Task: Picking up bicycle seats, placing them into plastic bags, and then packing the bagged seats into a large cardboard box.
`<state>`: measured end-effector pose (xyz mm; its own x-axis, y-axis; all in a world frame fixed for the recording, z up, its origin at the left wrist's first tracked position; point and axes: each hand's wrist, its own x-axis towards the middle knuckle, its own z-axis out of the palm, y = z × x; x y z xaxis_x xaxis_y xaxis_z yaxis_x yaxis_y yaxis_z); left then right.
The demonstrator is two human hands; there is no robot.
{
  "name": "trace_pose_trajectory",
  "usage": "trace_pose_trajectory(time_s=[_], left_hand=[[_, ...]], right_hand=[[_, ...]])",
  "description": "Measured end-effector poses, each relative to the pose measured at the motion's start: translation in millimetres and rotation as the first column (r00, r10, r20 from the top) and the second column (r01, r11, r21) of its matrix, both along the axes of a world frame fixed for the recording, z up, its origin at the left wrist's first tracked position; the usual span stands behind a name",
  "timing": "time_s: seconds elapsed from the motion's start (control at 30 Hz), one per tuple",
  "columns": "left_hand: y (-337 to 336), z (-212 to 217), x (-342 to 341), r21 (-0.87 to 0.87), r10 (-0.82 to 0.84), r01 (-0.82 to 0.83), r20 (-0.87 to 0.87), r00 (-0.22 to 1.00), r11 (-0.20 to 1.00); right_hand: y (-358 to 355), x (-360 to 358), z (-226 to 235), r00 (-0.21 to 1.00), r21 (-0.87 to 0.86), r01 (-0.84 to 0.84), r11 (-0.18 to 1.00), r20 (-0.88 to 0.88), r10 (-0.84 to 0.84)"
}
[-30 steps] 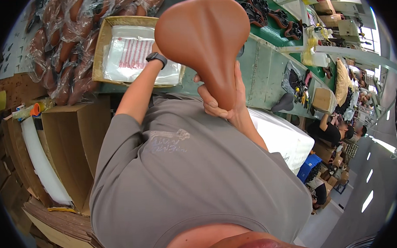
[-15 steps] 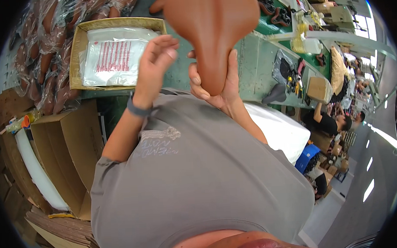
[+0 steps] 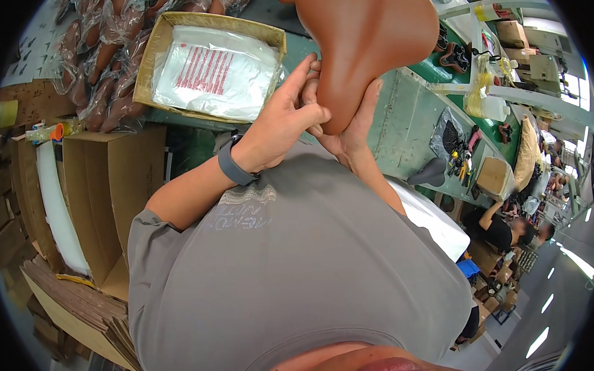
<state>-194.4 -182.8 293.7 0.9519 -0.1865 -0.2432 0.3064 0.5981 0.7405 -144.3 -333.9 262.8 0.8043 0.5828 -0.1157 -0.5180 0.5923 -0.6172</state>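
Note:
A brown bicycle saddle [image 3: 370,36] is held up over the green bench, its wide end away from me and its narrow nose toward me. My right hand [image 3: 356,133] is closed around the nose from below, with the thumb along its right edge. Beside the nose's left edge is my left hand [image 3: 278,123], a dark band on its wrist. Its thumb and forefinger are apart, the tips at the saddle's edge; the other fingers are partly hidden. Left of that hand, an open cardboard box [image 3: 148,76] contains clear plastic bags [image 3: 216,70] with red print.
Several plastic-wrapped brown saddles [image 3: 109,54] lie piled at the far left. An upright cardboard carton [image 3: 134,166] stands below them. On the green bench [image 3: 397,115] at right are a black saddle [image 3: 429,173] and hand tools [image 3: 467,158]. Another person [image 3: 494,226] is farther right.
My left hand has come right, from over the box's edge to the saddle's nose. The saddle has shifted right in view and tilted slightly, still in my right hand.

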Motion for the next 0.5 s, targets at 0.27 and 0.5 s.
trace_pose_trajectory(time_s=[0.27, 0.5], left_hand=[[-8, 10, -8, 0.029, -0.020, 0.021, -0.024, 1.000, 0.999], [-7, 1, -19, 0.013, -0.046, 0.044, 0.105, 0.993, 0.999]], right_hand=[[-11, -7, 1, 0.998, -0.017, -0.004, 1.000, 0.056, 0.004], [-20, -13, 2, 0.999, 0.064, -0.035, 0.997, 0.036, 0.032]])
